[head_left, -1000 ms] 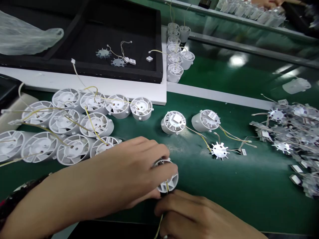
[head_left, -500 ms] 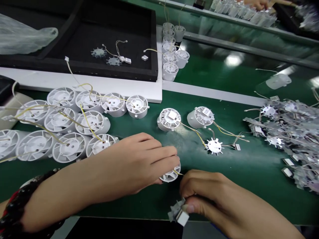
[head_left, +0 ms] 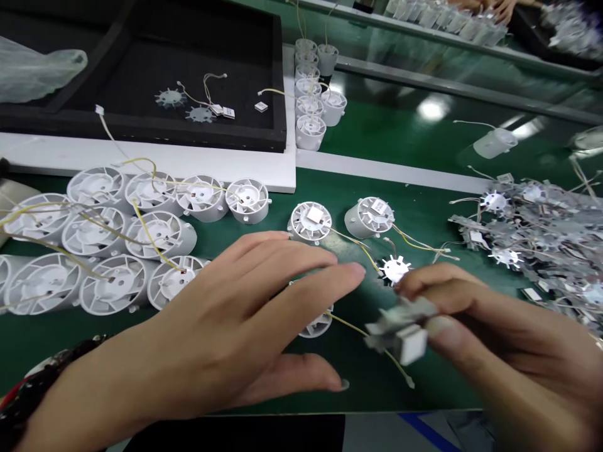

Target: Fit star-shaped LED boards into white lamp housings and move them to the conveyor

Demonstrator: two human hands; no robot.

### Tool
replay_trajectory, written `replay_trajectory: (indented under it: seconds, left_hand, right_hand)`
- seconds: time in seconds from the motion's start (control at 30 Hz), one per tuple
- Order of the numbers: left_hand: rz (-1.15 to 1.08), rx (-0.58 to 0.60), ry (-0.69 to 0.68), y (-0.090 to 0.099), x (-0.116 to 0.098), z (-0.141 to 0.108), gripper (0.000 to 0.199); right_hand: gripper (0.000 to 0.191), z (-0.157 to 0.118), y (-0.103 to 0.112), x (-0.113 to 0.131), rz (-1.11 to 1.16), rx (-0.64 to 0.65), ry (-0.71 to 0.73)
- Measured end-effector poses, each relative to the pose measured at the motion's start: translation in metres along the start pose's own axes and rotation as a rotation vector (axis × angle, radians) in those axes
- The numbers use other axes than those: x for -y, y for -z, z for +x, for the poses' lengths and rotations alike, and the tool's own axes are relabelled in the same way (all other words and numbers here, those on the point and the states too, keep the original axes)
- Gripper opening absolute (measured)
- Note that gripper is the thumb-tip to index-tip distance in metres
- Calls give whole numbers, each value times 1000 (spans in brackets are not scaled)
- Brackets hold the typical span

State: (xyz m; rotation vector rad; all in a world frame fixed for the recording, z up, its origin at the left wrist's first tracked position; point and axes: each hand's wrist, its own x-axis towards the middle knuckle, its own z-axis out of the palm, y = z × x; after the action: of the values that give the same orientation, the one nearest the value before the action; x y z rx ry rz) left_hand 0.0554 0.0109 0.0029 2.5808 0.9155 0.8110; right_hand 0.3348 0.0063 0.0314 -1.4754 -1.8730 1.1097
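The person's left hand (head_left: 226,320) is spread wide open and holds nothing, reaching over a white housing (head_left: 316,326) that lies on the tabletop (head_left: 377,383) just past the fingers. I can't tell whether they touch it. The right hand (head_left: 494,320) is nearly closed, pinching a metal star disc (head_left: 393,323) between thumb and fingers, up off the tabletop, with a square white pad (head_left: 412,344) facing me. A yellow wire (head_left: 353,328) runs from the housing towards the disc.

Left of the hands lie eleven more housings (head_left: 160,233), one cut off by the frame edge. Two others (head_left: 369,217) sit near the middle, each with a white pad on its face, and a loose star disc (head_left: 394,270) lies just beyond the right hand. Further right is a heap of discs and wires (head_left: 532,248), too tangled to count. A black tray (head_left: 188,141) holds two star discs (head_left: 169,97), and about eight housings (head_left: 311,133) stand beside it. No writing is legible on any pad.
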Motion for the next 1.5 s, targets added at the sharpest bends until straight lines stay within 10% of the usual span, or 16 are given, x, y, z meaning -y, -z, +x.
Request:
replay_trajectory:
  seconds: [0.2, 0.5, 0.83, 1.0, 1.2, 1.5]
  left_hand:
    - [-23, 33, 42, 3, 4, -1, 17]
    - [-34, 214, 81, -3, 11, -5, 40]
    - [-65, 277, 124, -7, 14, -8, 20]
    - [-12, 259, 98, -6, 9, -9, 25]
    - [-31, 272, 103, -8, 9, -5, 21]
    - [2, 270, 90, -10, 8, -7, 45]
  right_hand:
    - [32, 22, -34, 16, 101, 155, -34]
    - [37, 23, -37, 8, -172, 301, -66]
    - [39, 17, -41, 2, -265, 234, 9]
    - [8, 5, -37, -4, -320, 164, 89]
    - [27, -7, -38, -9, -423, 116, 422]
    - [37, -4, -47, -11, -627, 20, 480]
